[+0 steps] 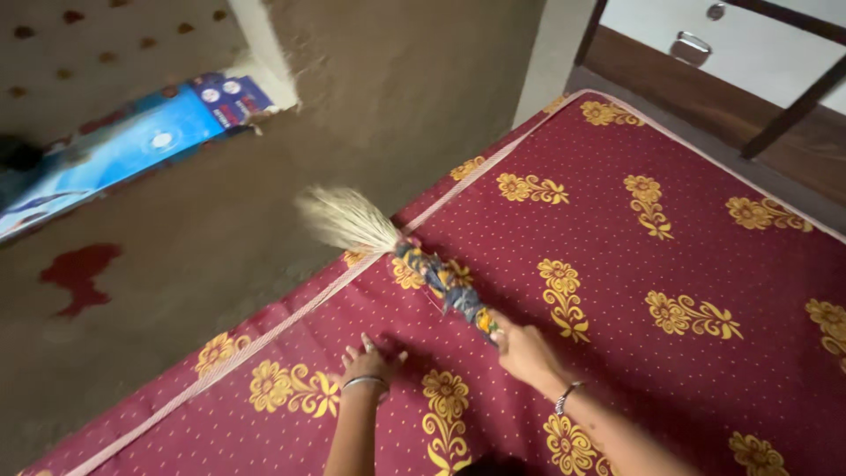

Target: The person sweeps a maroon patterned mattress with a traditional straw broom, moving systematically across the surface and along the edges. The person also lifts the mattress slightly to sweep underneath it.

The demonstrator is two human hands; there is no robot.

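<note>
Right hand (522, 350) is wrapped tight around the end of the short grass broom with a handle bound in blue and yellow patterned wrap (414, 260), fingers closed all the way round it. The broom lies low over the maroon mattress with gold flower print (670, 238), its long axis slanting from the hand up and to the left, pale bristle fan pointing out past the mattress's piped edge over the brown floor (220, 238). Left hand (370, 363) is flat on the mattress, fingers spread, palm down, holding nothing, just beside the broom hand.
</note>
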